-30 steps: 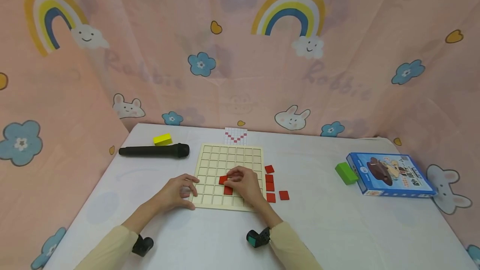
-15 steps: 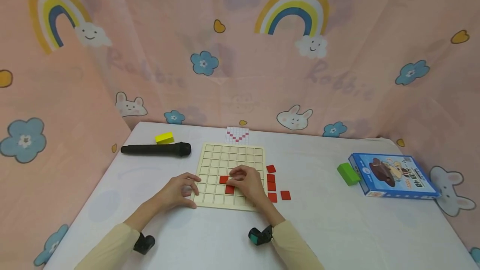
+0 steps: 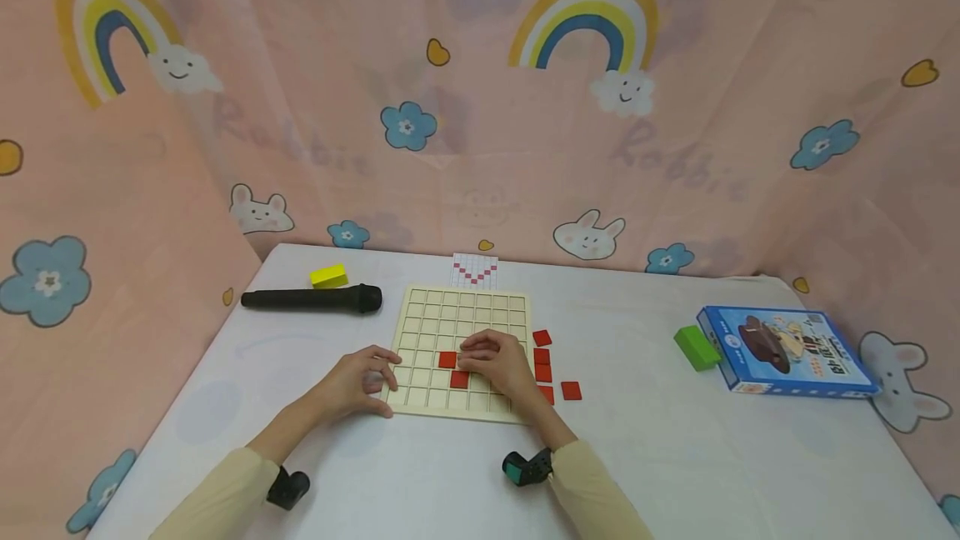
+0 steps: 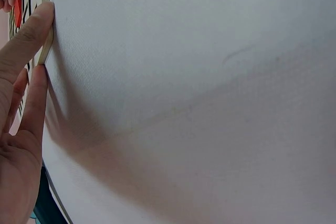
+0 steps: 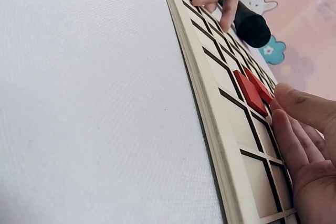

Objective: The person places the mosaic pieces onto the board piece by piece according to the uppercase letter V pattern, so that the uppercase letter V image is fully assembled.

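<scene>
A cream grid board (image 3: 427,298) lies on the white table. Two red square tiles sit in its cells, one (image 3: 447,360) diagonally behind the other (image 3: 459,379). My right hand (image 3: 498,363) is over the board just right of these tiles. In the right wrist view its thumb tip is close to the end of the farther tile (image 5: 258,84), and I see nothing pinched. My left hand (image 3: 352,382) rests at the board's front left corner. Its thumb touches the edge and its other fingers lie on the left side.
Several loose red tiles (image 3: 572,391) lie right of the board. A small chart card (image 3: 475,272) with a V pattern is behind it. A black microphone (image 3: 311,300) and yellow block (image 3: 328,276) lie left. A green block (image 3: 696,347) and blue box (image 3: 791,352) are right.
My right hand has eased a little to the right, away from the farther red tile, which now shows whole in its cell. My left hand stays at the board's corner.
</scene>
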A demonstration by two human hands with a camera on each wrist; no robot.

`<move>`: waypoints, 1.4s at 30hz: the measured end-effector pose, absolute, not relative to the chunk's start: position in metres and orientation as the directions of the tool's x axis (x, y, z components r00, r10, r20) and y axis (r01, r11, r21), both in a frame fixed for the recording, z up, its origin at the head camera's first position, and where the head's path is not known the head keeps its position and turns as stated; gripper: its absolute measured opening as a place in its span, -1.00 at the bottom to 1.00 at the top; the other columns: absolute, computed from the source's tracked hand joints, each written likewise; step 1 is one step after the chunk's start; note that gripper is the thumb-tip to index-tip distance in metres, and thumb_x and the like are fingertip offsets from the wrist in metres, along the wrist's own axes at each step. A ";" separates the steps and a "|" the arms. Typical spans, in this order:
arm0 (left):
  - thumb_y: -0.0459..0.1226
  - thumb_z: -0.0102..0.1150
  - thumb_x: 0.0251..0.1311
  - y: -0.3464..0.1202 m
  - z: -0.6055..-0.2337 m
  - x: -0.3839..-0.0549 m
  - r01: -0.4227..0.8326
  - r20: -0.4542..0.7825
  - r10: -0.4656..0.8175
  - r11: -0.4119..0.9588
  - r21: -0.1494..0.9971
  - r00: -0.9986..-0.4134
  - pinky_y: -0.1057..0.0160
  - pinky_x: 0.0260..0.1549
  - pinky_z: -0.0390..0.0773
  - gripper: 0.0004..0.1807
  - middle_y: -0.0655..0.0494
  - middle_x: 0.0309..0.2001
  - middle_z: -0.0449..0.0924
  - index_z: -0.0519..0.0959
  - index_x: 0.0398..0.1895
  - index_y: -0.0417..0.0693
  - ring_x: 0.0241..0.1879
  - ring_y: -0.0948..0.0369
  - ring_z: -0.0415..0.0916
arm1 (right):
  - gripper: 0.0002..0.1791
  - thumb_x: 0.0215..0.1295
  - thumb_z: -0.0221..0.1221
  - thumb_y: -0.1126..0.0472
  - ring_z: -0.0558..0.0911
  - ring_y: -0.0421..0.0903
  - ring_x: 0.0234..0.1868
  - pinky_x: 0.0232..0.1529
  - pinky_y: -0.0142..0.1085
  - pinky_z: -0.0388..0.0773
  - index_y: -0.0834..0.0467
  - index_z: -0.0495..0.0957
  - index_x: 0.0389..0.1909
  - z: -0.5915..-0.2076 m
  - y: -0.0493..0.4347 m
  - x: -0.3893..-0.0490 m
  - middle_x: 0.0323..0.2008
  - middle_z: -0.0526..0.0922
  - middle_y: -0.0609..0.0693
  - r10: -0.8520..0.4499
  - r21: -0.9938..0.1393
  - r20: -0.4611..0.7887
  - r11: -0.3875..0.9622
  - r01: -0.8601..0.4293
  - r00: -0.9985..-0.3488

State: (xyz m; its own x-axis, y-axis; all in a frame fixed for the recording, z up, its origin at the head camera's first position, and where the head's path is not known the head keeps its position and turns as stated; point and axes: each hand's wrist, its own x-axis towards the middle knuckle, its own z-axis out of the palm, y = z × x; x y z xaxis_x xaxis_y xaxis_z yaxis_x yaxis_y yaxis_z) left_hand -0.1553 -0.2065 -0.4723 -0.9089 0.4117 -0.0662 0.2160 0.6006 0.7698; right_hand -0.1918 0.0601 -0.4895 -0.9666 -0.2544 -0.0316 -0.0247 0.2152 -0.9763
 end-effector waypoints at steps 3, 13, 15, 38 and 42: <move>-0.34 0.58 -0.32 -0.207 -0.472 -0.155 0.226 -0.058 0.418 0.596 0.770 -0.906 0.34 -0.07 0.62 -0.69 -0.04 0.11 0.46 0.59 -0.49 -0.03 0.19 -0.10 0.33 | -0.71 0.08 0.36 0.35 0.72 -0.03 -0.21 -0.02 -0.29 0.63 0.31 0.58 -0.15 -0.488 0.061 -0.192 -0.25 0.70 0.15 -0.271 -0.980 -0.044 0.197 -0.011 -0.961; -0.34 0.59 -0.32 -0.206 -0.470 -0.155 0.222 -0.062 0.413 0.604 0.765 -0.909 0.34 -0.07 0.62 -0.68 -0.03 0.11 0.46 0.59 -0.49 -0.03 0.19 -0.09 0.34 | -0.72 0.13 0.28 0.47 0.69 0.14 -0.15 -0.02 -0.26 0.63 0.45 0.53 -0.12 -0.465 0.059 -0.182 -0.18 0.63 0.35 -0.338 -0.979 -0.035 0.199 -0.035 -0.941; -0.34 0.59 -0.32 -0.206 -0.470 -0.155 0.221 -0.065 0.410 0.610 0.761 -0.910 0.33 -0.06 0.61 -0.69 -0.02 0.11 0.46 0.59 -0.49 -0.02 0.19 -0.09 0.34 | -0.72 0.13 0.28 0.47 0.69 0.14 -0.14 -0.02 -0.26 0.63 0.44 0.53 -0.13 -0.467 0.059 -0.183 -0.18 0.64 0.34 -0.349 -0.980 -0.025 0.193 -0.046 -0.937; -0.36 0.59 -0.33 -0.206 -0.472 -0.155 0.220 -0.061 0.420 0.589 0.778 -0.906 0.33 -0.07 0.62 -0.68 -0.04 0.11 0.46 0.60 -0.49 -0.04 0.19 -0.09 0.34 | -0.73 0.15 0.29 0.43 0.68 0.09 -0.13 -0.08 -0.29 0.66 0.38 0.56 -0.11 -0.474 0.057 -0.193 -0.09 0.64 0.27 -0.410 -0.978 -0.019 0.199 -0.069 -0.912; -0.37 0.58 -0.33 -0.206 -0.471 -0.155 0.211 -0.068 0.411 0.596 0.775 -0.909 0.33 -0.07 0.62 -0.69 -0.04 0.11 0.46 0.60 -0.49 -0.04 0.19 -0.09 0.34 | -0.72 0.18 0.27 0.41 0.67 0.09 -0.10 -0.07 -0.28 0.65 0.35 0.56 -0.07 -0.475 0.066 -0.194 -0.06 0.63 0.26 -0.421 -0.977 -0.004 0.197 -0.087 -0.907</move>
